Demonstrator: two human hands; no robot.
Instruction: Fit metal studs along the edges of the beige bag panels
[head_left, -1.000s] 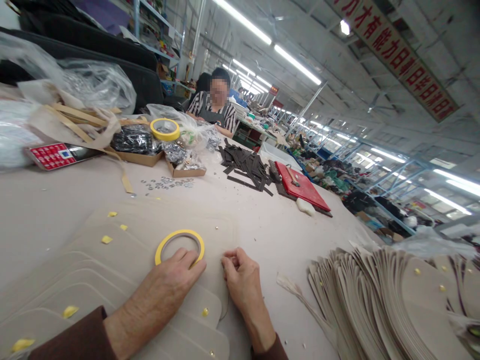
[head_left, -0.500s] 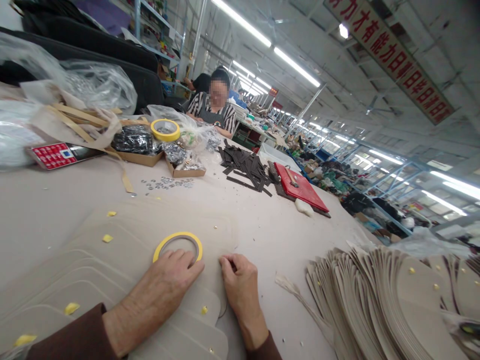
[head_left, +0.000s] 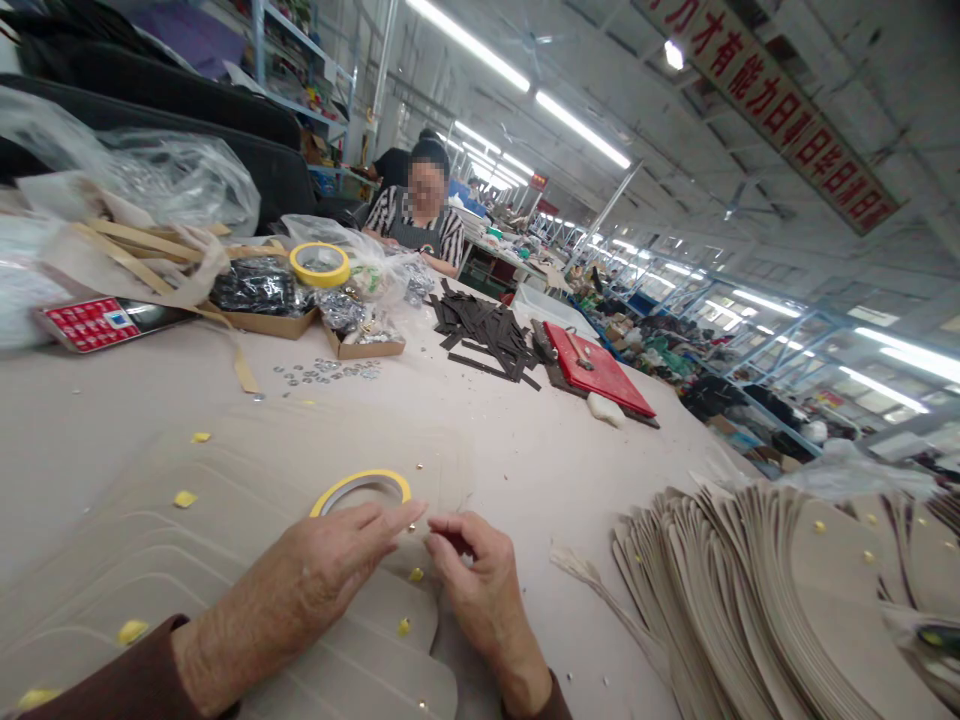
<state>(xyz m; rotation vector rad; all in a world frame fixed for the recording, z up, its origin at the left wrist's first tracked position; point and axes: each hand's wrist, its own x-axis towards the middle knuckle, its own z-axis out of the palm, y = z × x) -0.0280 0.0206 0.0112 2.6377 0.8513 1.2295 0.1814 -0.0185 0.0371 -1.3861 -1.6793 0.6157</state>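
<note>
My left hand [head_left: 330, 570] lies stretched out over a stack of beige cut pieces [head_left: 225, 540], its fingertips just past the near edge of a flat yellow tape roll [head_left: 361, 488]. My right hand [head_left: 472, 570] sits beside it with thumb and forefinger pinched together, nearly touching the left fingertips. I cannot see what, if anything, is in the pinch. Small yellow tabs [head_left: 184, 498] and gold studs [head_left: 411, 574] dot the beige pieces.
A fanned pile of beige pieces [head_left: 750, 600] fills the right. Farther back lie dark strips [head_left: 487, 335], a red board [head_left: 596, 370], loose metal bits [head_left: 322, 370], cardboard trays [head_left: 364, 345], a second tape roll [head_left: 320, 264], a red-keyed handset [head_left: 94, 322] and plastic bags [head_left: 150, 170]. A co-worker [head_left: 420, 215] sits opposite.
My left hand has come off the tape roll and slid right, fingers stretched toward the right hand. The right hand's fingers turned in to meet it. The view tipped slightly down.
</note>
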